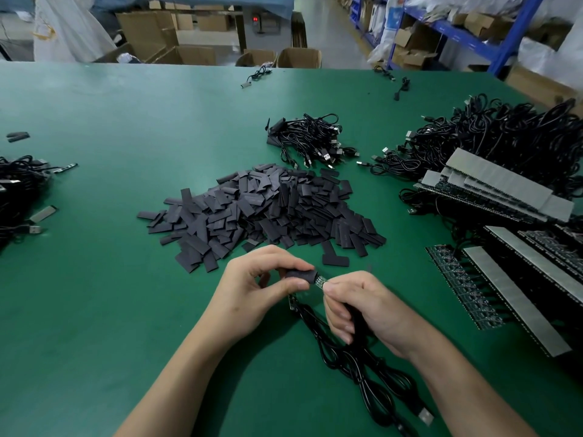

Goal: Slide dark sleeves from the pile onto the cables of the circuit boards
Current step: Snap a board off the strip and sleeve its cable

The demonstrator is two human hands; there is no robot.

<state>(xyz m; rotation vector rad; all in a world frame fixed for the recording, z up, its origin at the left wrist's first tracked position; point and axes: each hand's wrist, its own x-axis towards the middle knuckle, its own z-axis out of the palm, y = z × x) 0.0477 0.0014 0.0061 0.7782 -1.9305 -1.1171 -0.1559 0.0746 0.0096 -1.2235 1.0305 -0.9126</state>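
Below the sleeve pile (262, 209), left hand (252, 291) is pinching a dark sleeve (299, 275); right hand (369, 307) is gripping circuit board (321, 280) and cable (353, 357). Likely risk: tilted sleeve snagging on board corners, buckling.

I see the pile of flat dark sleeves (262, 212) heaped mid-tabletop (94, 294). Nearer me, one sleeve (299, 275) partly covers a small circuit board (320, 281), whose end pokes out rightward. Its black cable (347, 357) trails in loops toward me.

Green table (110, 310) bears sleeve pile (262, 209), cable heaps (315, 140), boards (504, 279).
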